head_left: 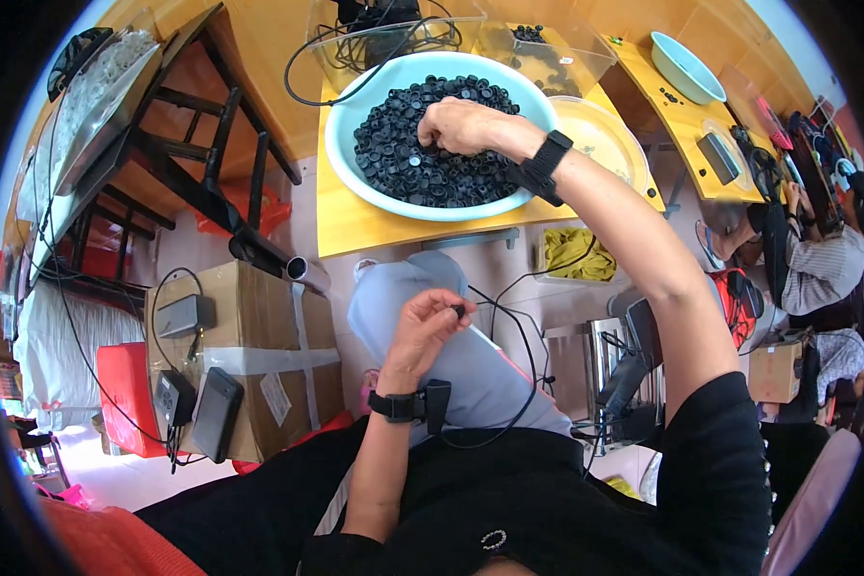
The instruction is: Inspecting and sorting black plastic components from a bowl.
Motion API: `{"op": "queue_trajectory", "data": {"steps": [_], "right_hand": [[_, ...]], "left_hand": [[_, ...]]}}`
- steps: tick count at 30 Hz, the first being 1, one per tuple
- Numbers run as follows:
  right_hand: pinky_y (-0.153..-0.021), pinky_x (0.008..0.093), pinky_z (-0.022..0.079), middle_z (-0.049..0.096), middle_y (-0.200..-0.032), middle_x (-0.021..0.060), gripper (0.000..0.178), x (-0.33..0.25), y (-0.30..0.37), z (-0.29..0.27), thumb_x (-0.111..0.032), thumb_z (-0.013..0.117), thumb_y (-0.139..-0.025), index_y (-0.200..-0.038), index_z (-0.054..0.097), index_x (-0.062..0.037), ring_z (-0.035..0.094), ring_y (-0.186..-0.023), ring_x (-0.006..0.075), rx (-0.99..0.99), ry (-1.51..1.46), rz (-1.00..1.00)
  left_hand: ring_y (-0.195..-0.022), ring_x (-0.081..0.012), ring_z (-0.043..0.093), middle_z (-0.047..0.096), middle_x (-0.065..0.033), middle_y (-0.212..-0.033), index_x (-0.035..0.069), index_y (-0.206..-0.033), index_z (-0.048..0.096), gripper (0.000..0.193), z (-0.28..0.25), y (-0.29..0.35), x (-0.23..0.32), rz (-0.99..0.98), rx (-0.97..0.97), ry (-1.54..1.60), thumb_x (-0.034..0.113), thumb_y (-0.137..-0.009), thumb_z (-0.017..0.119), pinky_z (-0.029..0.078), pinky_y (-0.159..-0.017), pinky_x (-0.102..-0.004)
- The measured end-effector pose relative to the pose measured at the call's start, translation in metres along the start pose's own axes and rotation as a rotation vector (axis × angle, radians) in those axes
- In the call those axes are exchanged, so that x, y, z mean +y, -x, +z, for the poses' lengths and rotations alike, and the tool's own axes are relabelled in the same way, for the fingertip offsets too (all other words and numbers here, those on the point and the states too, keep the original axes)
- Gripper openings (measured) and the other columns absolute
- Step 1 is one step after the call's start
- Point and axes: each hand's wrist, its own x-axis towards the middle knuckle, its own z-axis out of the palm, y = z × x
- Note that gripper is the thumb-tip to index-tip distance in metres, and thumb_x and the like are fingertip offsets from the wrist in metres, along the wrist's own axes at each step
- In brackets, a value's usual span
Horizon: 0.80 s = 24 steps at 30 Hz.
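Observation:
A wide pale-blue basin (340, 158) stands on the yellow table (355, 235), filled with a heap of small round black caps (432, 178). My right hand (461, 125) reaches into the heap with its fingers bent together; its fingertips are partly hidden, so what they pinch does not show. Lower down, above my lap and short of the table edge, my left hand (422, 336) is closed, a small black cap (459, 311) pinched between thumb and fingers. Both wrists carry black straps.
Right of the basin lies a round shallow tray (609, 144). Behind it, a clear plastic box (307, 48) holds black cables. Left of my legs, a cardboard box (249, 288) carries black adapters. Cables hang near my knee. Another person (821, 269) sits at far right.

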Motion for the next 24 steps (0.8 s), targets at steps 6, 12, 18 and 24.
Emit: {"op": "queue_trajectory", "data": {"steps": [6, 12, 18, 24], "right_hand": [[-0.072, 0.0367, 0.050, 0.065, -0.087, 0.0148, 0.025, 0.005, -0.012, -0.003, 0.003, 0.062, -0.064, -0.086, 0.066, -0.0055, 0.062, -0.086, 0.0304, 0.161, 0.015, -0.047], [-0.068, 0.0370, 0.050, 0.065, -0.081, 0.0154, 0.028, 0.007, -0.025, 0.009, 0.001, 0.073, -0.053, -0.079, 0.066, -0.0029, 0.063, -0.081, 0.0298, 0.095, 0.060, -0.095], [-0.056, 0.0338, 0.052, 0.066, -0.072, 0.0154, 0.007, 0.010, -0.020, 0.002, 0.007, 0.060, -0.065, -0.070, 0.062, 0.0023, 0.066, -0.067, 0.0236, -0.077, -0.151, 0.092], [-0.054, 0.0261, 0.053, 0.064, -0.067, 0.0069, 0.008, 0.028, 0.010, -0.026, 0.000, 0.055, -0.075, -0.072, 0.063, -0.0003, 0.063, -0.059, 0.0148, 0.059, -0.577, 0.115]], "left_hand": [[-0.077, -0.0152, 0.060, 0.064, -0.0136, -0.094, 0.001, -0.097, 0.059, 0.015, 0.000, 0.002, 0.003, -0.004, 0.023, -0.031, 0.001, -0.082, 0.060, 0.049, -0.075, -0.0269], [-0.078, -0.0150, 0.060, 0.064, -0.0134, -0.094, 0.001, -0.097, 0.059, 0.016, 0.000, 0.006, -0.001, 0.004, 0.023, -0.034, 0.002, -0.082, 0.060, 0.049, -0.076, -0.0266], [-0.078, -0.0151, 0.060, 0.064, -0.0133, -0.094, 0.001, -0.097, 0.059, 0.015, -0.001, 0.007, -0.002, 0.026, 0.017, -0.050, 0.001, -0.082, 0.060, 0.049, -0.076, -0.0268], [-0.078, -0.0150, 0.060, 0.063, -0.0126, -0.094, 0.001, -0.098, 0.059, 0.015, 0.005, 0.008, -0.001, 0.039, 0.012, -0.048, 0.006, -0.084, 0.059, 0.049, -0.075, -0.0262]]}}
